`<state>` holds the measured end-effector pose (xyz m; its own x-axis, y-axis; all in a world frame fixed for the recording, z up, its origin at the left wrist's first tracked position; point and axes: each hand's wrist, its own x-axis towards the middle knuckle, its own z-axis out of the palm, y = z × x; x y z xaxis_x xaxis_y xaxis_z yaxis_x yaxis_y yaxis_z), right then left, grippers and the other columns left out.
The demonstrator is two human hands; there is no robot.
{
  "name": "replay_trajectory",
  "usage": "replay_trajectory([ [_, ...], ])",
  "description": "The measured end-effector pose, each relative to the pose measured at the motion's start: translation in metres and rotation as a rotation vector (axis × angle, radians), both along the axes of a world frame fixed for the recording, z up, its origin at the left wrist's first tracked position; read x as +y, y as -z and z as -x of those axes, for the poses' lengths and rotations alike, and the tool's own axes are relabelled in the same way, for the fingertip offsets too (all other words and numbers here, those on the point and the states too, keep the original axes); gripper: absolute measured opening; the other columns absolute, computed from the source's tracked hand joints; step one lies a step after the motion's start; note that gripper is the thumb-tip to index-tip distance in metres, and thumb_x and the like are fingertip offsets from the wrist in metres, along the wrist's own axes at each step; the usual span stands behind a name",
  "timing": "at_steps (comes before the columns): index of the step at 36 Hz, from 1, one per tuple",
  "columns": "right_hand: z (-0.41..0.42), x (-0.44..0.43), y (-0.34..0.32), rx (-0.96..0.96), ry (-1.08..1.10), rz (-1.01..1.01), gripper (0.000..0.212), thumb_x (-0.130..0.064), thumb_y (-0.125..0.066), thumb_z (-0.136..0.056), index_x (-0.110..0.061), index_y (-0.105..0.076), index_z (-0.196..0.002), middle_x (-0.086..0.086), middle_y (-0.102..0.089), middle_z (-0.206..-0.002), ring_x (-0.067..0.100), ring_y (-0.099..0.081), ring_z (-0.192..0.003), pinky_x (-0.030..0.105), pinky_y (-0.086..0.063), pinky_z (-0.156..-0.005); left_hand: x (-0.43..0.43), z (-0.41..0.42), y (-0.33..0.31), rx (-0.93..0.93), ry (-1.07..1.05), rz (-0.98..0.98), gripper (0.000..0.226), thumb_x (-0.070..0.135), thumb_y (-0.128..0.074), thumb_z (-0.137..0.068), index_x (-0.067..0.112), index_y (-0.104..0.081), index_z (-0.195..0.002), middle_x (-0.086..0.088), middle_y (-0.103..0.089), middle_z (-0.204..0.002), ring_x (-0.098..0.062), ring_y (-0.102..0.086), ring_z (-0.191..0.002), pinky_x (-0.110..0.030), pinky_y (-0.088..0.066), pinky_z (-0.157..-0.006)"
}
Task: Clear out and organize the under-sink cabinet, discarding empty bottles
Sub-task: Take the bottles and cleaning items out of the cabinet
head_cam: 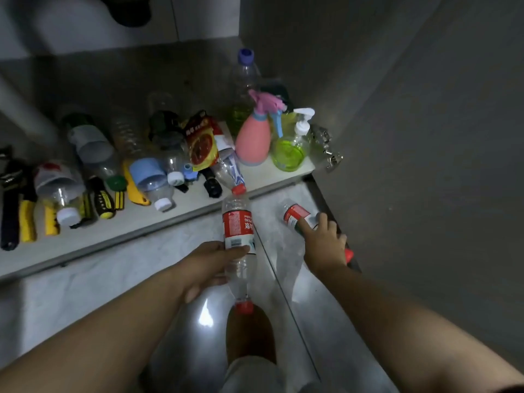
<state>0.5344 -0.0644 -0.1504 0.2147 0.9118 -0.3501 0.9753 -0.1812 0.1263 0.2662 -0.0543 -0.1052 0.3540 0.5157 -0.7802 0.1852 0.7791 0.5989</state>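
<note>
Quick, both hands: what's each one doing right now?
Left hand: holding a red-labelled bottle, cap down.
Right hand: holding a second red-labelled bottle.

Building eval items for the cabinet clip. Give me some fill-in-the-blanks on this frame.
1. The left hand grips a clear bottle with a ___ label.
2. The right hand grips a second bottle whose cap is ___.
3. The spray bottle on the shelf is ___.
4. The pump bottle beside it holds ___ liquid.

Missing words: red; red; pink; green.
</note>
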Motion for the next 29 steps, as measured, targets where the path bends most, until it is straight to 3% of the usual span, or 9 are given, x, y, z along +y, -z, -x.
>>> replay_trajectory([
  [4, -0.002, 0.007, 0.013, -0.078, -0.101, 0.002, 0.081, -0.010, -0.064, -0.087, -0.037, -0.023, -0.152, 0.017, -0.017, -0.156, 0.037, -0.027, -0.139, 0.053, -0.040, -0.106, 0.002, -0.004, 0.016, -0.008, -0.016, 0.029, 0.049, 0.045, -0.078, -0.082, 0.023, -0.066, -0.124, 0.002, -0.078, -0.109, -0.018, -0.073, -0.105, -0.035, -0.057, -0.093],
  [7, -0.002, 0.012, 0.017, -0.091, -0.105, 0.040, 0.078, -0.010, -0.061, -0.092, -0.023, -0.019, -0.157, 0.019, -0.012, -0.162, 0.038, -0.020, -0.148, 0.051, -0.036, -0.114, 0.002, -0.009, 0.023, -0.011, -0.020, 0.051, 0.048, 0.045, -0.077, -0.083, 0.025, -0.065, -0.125, 0.003, -0.077, -0.110, -0.018, -0.072, -0.106, -0.033, -0.058, -0.089],
  [12, -0.003, 0.021, 0.024, -0.106, -0.067, 0.103, 0.074, -0.003, -0.049, -0.099, -0.003, -0.005, -0.159, 0.012, 0.004, -0.167, 0.039, -0.006, -0.154, 0.042, -0.026, -0.123, -0.002, -0.013, 0.031, -0.039, -0.065, 0.071, 0.047, 0.041, -0.077, -0.086, 0.022, -0.064, -0.127, -0.001, -0.075, -0.116, -0.022, -0.071, -0.110, -0.042, -0.055, -0.100],
  [17, -0.006, 0.034, 0.025, 0.020, 0.114, 0.124, 0.074, -0.006, -0.044, -0.101, -0.014, -0.003, -0.161, 0.014, 0.000, -0.168, 0.032, -0.024, -0.150, 0.040, -0.035, -0.115, -0.002, -0.015, 0.034, -0.074, -0.125, 0.064, 0.047, 0.036, -0.074, -0.089, 0.021, -0.061, -0.131, -0.004, -0.073, -0.122, -0.025, -0.069, -0.114, -0.045, -0.053, -0.103],
  [22, -0.018, 0.039, 0.025, -0.059, -0.002, 0.164, 0.063, -0.012, -0.048, -0.099, 0.003, -0.023, -0.155, 0.017, 0.013, -0.167, 0.035, 0.003, -0.155, 0.043, -0.018, -0.125, -0.004, -0.015, 0.042, -0.070, -0.135, 0.075, 0.052, 0.035, -0.075, -0.088, 0.019, -0.059, -0.135, -0.005, -0.071, -0.124, -0.025, -0.068, -0.116, -0.046, -0.052, -0.104],
  [24, -0.012, 0.033, 0.021, 0.060, 0.007, 0.105, 0.060, -0.015, -0.047, -0.099, 0.001, -0.029, -0.154, 0.017, 0.001, -0.167, 0.032, 0.001, -0.155, 0.039, -0.015, -0.126, -0.005, -0.015, 0.043, -0.073, -0.136, 0.073, 0.052, 0.035, -0.075, -0.088, 0.019, -0.059, -0.135, -0.004, -0.071, -0.124, -0.025, -0.068, -0.116, -0.044, -0.053, -0.103],
  [25, -0.005, 0.028, 0.018, 0.210, 0.061, 0.043, 0.054, -0.016, -0.047, -0.100, -0.003, -0.037, -0.151, 0.015, -0.012, -0.166, 0.030, -0.010, -0.155, 0.035, -0.019, -0.125, -0.005, -0.016, 0.043, -0.076, -0.132, 0.068, 0.052, 0.035, -0.075, -0.088, 0.019, -0.059, -0.135, -0.003, -0.071, -0.124, -0.024, -0.068, -0.116, -0.043, -0.054, -0.102],
  [27, 0.014, 0.013, 0.009, 0.611, 0.230, -0.107, 0.039, -0.023, -0.049, -0.104, -0.014, -0.053, -0.141, 0.009, -0.042, -0.151, 0.024, -0.043, -0.140, 0.028, -0.038, -0.112, -0.006, -0.019, 0.041, -0.075, -0.119, 0.049, 0.050, 0.036, -0.074, -0.089, 0.021, -0.060, -0.134, -0.002, -0.071, -0.124, -0.022, -0.067, -0.115, -0.038, -0.056, -0.097],
  [29, 0.034, -0.006, 0.003, 0.999, 0.367, -0.119, 0.035, -0.036, -0.051, -0.103, -0.028, -0.055, -0.138, 0.001, -0.053, -0.137, 0.016, -0.057, -0.122, 0.026, -0.049, -0.100, -0.006, -0.024, 0.039, -0.070, -0.117, 0.036, 0.047, 0.035, -0.074, -0.090, 0.021, -0.061, -0.133, -0.001, -0.072, -0.123, -0.022, -0.067, -0.115, -0.038, -0.055, -0.096],
])
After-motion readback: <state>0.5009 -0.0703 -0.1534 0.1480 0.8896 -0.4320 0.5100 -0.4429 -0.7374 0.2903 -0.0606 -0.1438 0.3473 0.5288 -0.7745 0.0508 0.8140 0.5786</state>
